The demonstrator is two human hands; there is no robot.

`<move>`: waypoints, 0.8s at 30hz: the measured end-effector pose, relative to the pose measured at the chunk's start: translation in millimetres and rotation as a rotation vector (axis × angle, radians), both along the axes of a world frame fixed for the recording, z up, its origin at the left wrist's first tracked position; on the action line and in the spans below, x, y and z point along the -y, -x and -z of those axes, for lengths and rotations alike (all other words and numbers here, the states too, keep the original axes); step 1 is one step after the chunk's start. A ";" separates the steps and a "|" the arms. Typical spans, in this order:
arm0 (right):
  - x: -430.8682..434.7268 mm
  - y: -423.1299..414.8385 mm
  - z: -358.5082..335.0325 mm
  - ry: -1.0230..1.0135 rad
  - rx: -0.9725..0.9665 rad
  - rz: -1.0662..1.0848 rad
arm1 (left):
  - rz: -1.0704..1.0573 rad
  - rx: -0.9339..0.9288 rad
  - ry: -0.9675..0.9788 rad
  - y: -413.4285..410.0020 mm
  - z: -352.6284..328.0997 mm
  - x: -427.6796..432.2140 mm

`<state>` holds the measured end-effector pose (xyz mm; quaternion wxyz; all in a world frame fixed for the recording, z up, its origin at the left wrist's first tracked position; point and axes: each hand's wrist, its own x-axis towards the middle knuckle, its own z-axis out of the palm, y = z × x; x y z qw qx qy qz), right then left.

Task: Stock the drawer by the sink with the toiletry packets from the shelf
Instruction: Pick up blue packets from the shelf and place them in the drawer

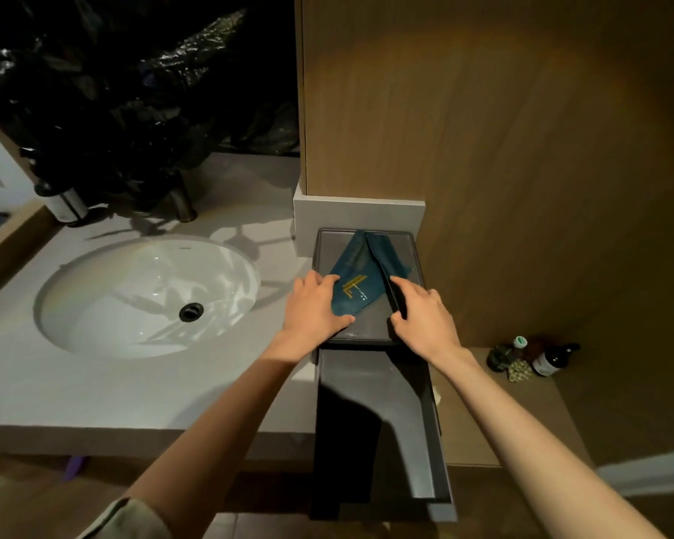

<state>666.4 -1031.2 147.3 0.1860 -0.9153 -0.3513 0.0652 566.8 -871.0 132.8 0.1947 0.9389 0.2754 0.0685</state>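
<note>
We note a teal packet [353,289], gold logo, lying in grey tray [368,329]; our left hand [315,307] pinches it, right hand [425,313] pinches a darker second packet [386,252].

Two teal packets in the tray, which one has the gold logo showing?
The left packet, at the left hand: gold stripes and lettering face up. The right packet, at the right hand, shows plain teal.

The wooden wall [522,149] closes in behind and right of the tray [370,322]; the drawer [401,414] below is open from above.
</note>
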 end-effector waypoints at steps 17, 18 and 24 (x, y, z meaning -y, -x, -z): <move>38.5 -21.5 -20.7 -0.569 -0.162 0.357 | -0.023 0.537 0.647 40.7 -27.0 0.3; 43.2 -20.5 -21.6 -0.612 -0.218 0.358 | -0.043 0.586 0.719 46.3 -27.2 3.4; 71.9 -2.7 -26.7 -0.812 -0.550 0.258 | -0.137 0.705 0.822 73.9 -26.1 27.9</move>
